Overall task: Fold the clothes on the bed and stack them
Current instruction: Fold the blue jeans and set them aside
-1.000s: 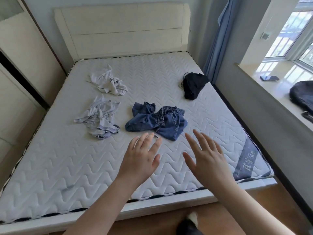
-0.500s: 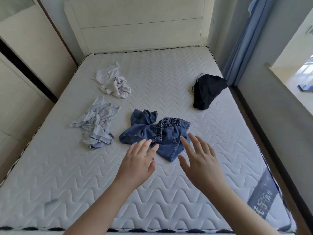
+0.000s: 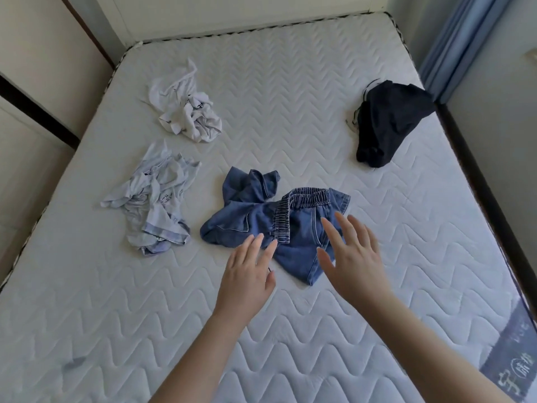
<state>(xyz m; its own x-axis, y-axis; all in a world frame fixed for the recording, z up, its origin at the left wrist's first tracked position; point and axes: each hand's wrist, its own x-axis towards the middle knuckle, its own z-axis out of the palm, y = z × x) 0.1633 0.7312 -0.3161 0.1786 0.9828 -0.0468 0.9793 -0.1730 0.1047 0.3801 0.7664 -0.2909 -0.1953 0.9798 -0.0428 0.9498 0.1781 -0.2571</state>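
While both hands reach out with fingers straight and holding nothing, the head view shows the left hand [image 3: 247, 279] and right hand [image 3: 353, 257] over the near edge of the crumpled denim shorts [image 3: 261, 216], mid-mattress [image 3: 290, 112]. Three more heaps lie unfolded: a pale striped garment [image 3: 154, 199] just left of the shorts, a white garment [image 3: 189, 112] beyond it, a black garment [image 3: 389, 123] far right (nothing stacked yet). Likely snag: the bunched elastic waistband twists, so a grab there would lift the shorts lopsided.
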